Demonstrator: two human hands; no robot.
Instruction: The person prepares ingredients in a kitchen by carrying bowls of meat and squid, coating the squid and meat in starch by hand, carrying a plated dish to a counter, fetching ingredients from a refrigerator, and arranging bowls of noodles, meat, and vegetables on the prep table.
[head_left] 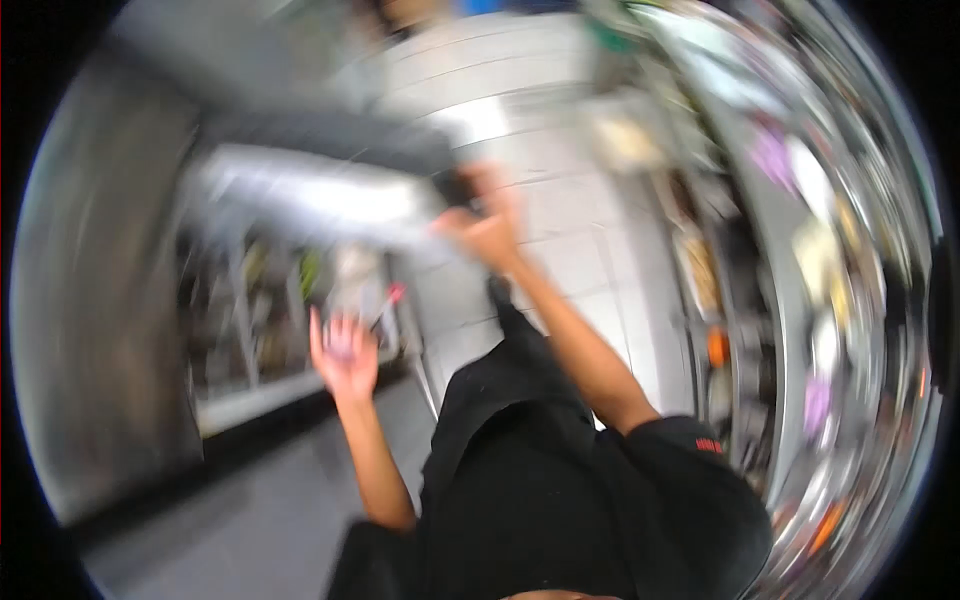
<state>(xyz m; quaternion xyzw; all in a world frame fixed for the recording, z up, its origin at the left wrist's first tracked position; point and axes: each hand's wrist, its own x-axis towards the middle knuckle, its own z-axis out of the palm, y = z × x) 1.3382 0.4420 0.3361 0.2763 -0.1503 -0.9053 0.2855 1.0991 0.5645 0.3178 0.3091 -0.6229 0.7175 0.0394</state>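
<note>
My right hand [490,222], blurred by motion, grips the free edge of a metal fridge door [330,195] with a dark edge strip. The door stands open across the front of the unit. My left hand [347,362] is open, its fingers spread, in front of the fridge interior [222,375]. Nothing shows in its palm. Just behind it are a whitish container [357,280], something green [310,272] and a small pinkish-red item [396,292], too smeared to name.
A steel panel [110,270] stands at the left. Along the right runs a long counter [765,260] crowded with blurred food and containers, with shelves below holding an orange item [717,347]. Pale floor tiles [570,215] lie between the two sides.
</note>
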